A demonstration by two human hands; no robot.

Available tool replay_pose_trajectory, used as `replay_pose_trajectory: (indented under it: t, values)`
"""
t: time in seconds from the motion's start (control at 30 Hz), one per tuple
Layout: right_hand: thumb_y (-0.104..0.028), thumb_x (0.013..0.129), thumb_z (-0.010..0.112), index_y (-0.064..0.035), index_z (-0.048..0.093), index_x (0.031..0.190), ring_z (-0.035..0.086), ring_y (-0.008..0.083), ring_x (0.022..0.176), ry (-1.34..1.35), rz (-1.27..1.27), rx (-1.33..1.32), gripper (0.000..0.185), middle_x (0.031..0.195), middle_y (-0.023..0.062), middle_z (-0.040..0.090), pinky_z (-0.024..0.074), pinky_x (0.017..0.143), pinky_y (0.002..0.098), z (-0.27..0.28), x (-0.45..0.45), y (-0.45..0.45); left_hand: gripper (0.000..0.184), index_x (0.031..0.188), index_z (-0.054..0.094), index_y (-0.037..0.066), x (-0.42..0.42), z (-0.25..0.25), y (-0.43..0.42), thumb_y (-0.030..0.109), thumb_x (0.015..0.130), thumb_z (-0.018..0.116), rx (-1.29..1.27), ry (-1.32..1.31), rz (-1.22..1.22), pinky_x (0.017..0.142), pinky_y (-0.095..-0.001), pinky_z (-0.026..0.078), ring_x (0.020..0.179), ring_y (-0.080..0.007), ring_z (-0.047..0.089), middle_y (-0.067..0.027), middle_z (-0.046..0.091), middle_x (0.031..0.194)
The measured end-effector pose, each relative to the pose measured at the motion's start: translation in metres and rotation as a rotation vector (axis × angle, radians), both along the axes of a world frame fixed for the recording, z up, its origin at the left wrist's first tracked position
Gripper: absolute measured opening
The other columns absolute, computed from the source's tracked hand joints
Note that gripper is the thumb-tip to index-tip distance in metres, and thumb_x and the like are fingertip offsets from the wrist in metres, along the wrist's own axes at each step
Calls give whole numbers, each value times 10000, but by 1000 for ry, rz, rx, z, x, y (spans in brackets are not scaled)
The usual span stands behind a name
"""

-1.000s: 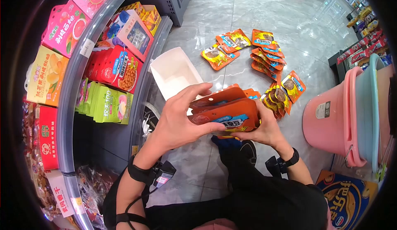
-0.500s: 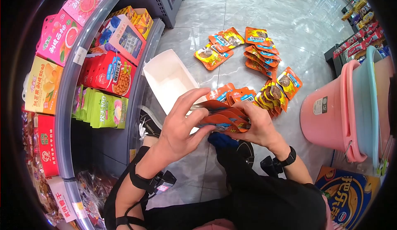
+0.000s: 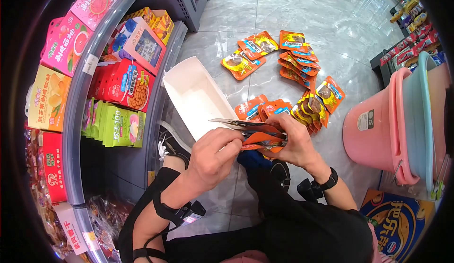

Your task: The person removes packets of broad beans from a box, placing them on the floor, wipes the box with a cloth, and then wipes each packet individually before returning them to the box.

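A small stack of orange snack packets (image 3: 262, 139) is held upright between my hands, edges facing up. My right hand (image 3: 297, 142) grips the right end, thumb on the near side and fingers on the far side. My left hand (image 3: 215, 155) has its fingers pinched at the left edge of the packets. Just beyond my left hand, a white open-topped box (image 3: 196, 90) lies on the floor; its near end is partly hidden by the packets. More orange packets (image 3: 255, 107) lie past my hands, and a fanned pile of orange and yellow packets (image 3: 309, 109) lies to their right.
At left stands a shelf (image 3: 78, 135) with boxed and bagged snacks, including green bags (image 3: 118, 126). Further packets (image 3: 257, 45) lie ahead on the grey tiled floor (image 3: 231, 7). Pink and blue buckets (image 3: 373, 126) and a blue carton (image 3: 397, 225) stand at right.
My left hand has moved down and closed from spread fingers to a pinch on the packets' left edge. The packets have fanned apart at that end. The white box shows more.
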State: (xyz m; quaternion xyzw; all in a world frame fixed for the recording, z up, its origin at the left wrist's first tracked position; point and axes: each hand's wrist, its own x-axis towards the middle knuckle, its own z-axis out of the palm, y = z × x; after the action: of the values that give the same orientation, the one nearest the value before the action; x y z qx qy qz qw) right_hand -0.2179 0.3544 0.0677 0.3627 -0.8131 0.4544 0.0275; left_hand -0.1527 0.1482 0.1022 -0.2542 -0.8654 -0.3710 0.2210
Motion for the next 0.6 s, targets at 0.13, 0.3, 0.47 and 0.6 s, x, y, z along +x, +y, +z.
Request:
replay_pose_trajectory:
  t: [0.13,0.3,0.47,0.6]
  values:
    - [-165,583,805,-38,532,1020,604,256,765,-8,7,-7,531,882,103,577,495,653,324,-1,0,1,270,831,569,-12,1,6,3,-127,602,655,24,-64,18,617,-316,473,698,-259,595,-117,589,769]
    - [-162,580,806,-47,534,1019,606,252,761,-90,44,-2,529,877,102,575,493,647,321,-1,2,0,290,934,589,-4,1,7,2,-65,659,655,145,-262,63,659,-342,469,757,-298,578,-134,590,859]
    - [-171,577,810,-50,534,1016,608,249,768,-80,37,5,532,869,99,577,490,651,327,1,2,-1,321,984,571,-5,1,7,5,-97,682,628,88,-216,100,692,-322,496,826,-282,605,-138,596,926]
    - [-175,569,813,-45,529,1003,608,257,792,-130,69,30,535,871,99,578,484,662,341,4,2,0,314,1004,556,-21,5,5,5,-127,712,598,116,-396,71,694,-299,523,863,-254,638,-144,593,1005]
